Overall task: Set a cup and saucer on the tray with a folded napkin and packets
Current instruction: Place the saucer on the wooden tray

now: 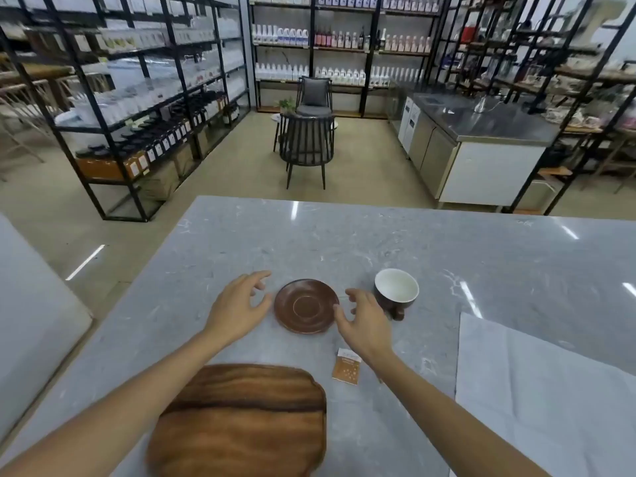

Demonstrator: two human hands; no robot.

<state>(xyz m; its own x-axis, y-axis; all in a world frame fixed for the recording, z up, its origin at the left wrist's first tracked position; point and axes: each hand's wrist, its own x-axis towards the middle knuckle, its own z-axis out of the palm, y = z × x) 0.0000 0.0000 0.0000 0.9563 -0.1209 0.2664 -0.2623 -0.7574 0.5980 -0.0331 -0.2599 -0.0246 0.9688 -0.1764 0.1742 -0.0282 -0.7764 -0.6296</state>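
Note:
A brown saucer (306, 306) lies flat on the grey marble table (344, 242). My left hand (239, 306) hovers just left of it, fingers spread, holding nothing. My right hand (363, 320) is at the saucer's right edge, fingers apart and empty. Right of that hand stands a brown cup (395, 292) with a white inside, upright, its handle toward me. An orange and white packet (347, 366) lies near my right wrist. The wooden tray (241, 421) sits bare at the near edge. A pale grey napkin (543, 401) is spread flat at the right.
Beyond the table stand two dark chairs (308, 146) around a small table. Black shelving with bottles (144, 98) lines the left and back walls. A steel counter (481, 122) stands at the right. A second grey surface (31, 304) lies left of the table.

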